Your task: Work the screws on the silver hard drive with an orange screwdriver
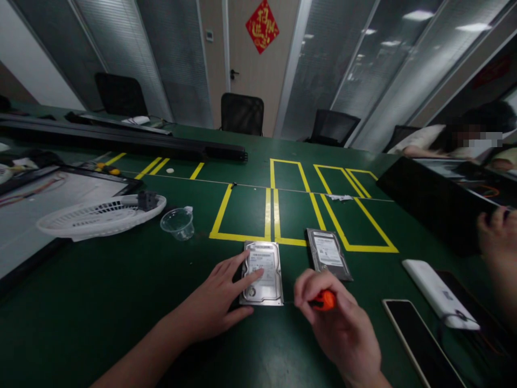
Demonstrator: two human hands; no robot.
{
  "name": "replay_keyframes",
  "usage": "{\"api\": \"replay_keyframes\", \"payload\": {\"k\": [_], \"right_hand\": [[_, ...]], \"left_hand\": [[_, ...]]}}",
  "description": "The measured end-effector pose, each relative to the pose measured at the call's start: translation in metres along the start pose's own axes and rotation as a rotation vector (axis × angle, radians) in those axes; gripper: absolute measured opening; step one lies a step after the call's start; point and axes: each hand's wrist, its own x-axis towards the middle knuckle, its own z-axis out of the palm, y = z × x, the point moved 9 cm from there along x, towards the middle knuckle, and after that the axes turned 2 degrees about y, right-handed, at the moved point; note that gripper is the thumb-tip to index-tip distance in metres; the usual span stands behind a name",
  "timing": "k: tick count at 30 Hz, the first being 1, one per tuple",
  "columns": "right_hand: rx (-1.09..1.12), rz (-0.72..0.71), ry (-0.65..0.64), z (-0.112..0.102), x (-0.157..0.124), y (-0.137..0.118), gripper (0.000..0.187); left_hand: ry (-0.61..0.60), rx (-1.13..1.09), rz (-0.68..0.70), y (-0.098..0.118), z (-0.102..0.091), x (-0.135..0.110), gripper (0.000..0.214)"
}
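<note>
A silver hard drive [271,288] lies flat on the green table [161,334] in front of me. My left hand [220,291] rests on it from the left, fingers spread, with fingertips on its label and the thumb by its near edge. In my right hand [335,318] is a screwdriver [324,300] with an orange handle, gripped in curled fingers. Its thin shaft points left to the near right corner of the drive; where the tip sits is too small to make out. Another hard drive [329,252] in a wrapper lies just beyond my right hand.
Left stand a clear plastic cup [177,223] and a white basket [100,215]. On the right lie a phone [420,345] and a white power bank [440,293], near a black case [428,199]. Another person's hand [501,237] is at right. Yellow tape [238,237] marks the table.
</note>
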Motion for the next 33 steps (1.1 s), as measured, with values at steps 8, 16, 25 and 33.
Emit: {"api": "replay_keyframes", "payload": {"k": [8,16,25,33], "right_hand": [[0.003,-0.013,-0.003,-0.004,-0.004,0.008,0.009],[-0.029,-0.043,0.020,-0.002,0.002,-0.004,0.039],[0.003,-0.066,0.067,-0.010,0.000,0.006,0.008],[-0.095,-0.066,0.010,-0.008,0.012,-0.005,0.029]], "left_hand": [[0.044,-0.012,0.025,0.001,-0.001,-0.001,0.095],[0.016,-0.025,-0.003,-0.002,0.000,0.000,0.094],[-0.011,-0.028,-0.011,-0.001,-0.001,0.002,0.091],[0.007,-0.015,0.011,0.002,-0.004,0.003,0.087]]}}
